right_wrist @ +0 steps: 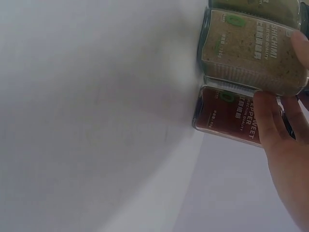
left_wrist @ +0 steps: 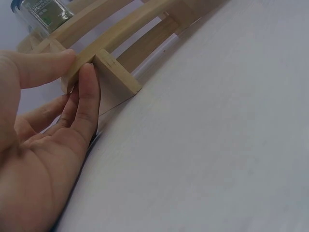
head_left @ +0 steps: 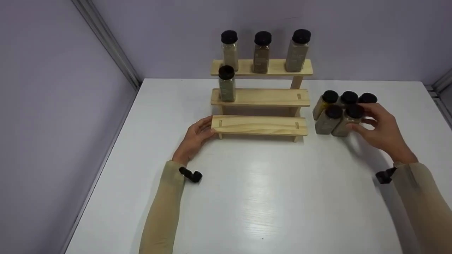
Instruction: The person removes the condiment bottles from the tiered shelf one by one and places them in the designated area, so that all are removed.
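My left hand (head_left: 196, 137) grips the left end of the lowest shelf of a three-tier wooden rack (head_left: 259, 124). In the left wrist view the thumb lies on the board (left_wrist: 108, 41) and fingers reach beneath it, beside the leg. On the right, my right hand (head_left: 383, 132) holds a black-capped glass spice jar (head_left: 342, 128) at the front of a cluster, thumb on one side and fingers on the other. The right wrist view shows this jar's SHICHIMI label (right_wrist: 265, 43) and tan contents. A red-brown spice jar (right_wrist: 224, 113) stands close beside those fingers.
Three spice jars stand on the top shelf (head_left: 243, 67), and a greenish jar (head_left: 227, 88) is on the middle shelf's left end. Beside the held jar are a grey-looking jar (head_left: 326, 125) and a yellowish one (head_left: 319, 107). A wall (head_left: 176, 38) rises behind the white table (head_left: 247, 197).
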A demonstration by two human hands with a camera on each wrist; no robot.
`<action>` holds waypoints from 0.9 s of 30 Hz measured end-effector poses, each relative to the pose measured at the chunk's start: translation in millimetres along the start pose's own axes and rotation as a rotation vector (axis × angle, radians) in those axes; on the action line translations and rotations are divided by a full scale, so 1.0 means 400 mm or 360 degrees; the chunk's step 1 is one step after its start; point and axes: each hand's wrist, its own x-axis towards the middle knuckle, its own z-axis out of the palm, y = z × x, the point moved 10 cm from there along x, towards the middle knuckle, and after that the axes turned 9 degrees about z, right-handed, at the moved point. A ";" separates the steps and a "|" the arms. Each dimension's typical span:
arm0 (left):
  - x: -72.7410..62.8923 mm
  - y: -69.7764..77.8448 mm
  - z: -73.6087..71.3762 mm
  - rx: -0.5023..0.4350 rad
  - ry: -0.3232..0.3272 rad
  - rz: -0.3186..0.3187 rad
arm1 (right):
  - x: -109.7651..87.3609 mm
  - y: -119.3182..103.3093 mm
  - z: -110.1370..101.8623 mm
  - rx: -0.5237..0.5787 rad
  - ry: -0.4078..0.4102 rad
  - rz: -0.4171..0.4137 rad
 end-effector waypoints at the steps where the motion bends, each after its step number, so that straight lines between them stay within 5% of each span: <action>1: 0.000 0.000 0.001 0.0002 0.0001 0.0001 | -0.001 -0.003 -0.001 0.0001 0.0001 -0.0014; 16: 0.000 0.002 -0.002 0.0021 0.0001 0.0013 | 0.022 -0.114 -0.056 -0.0002 0.0108 -0.0168; 27: -0.002 0.002 0.003 0.0017 -0.0008 0.0006 | 0.076 -0.241 -0.008 -0.0018 0.0088 -0.0293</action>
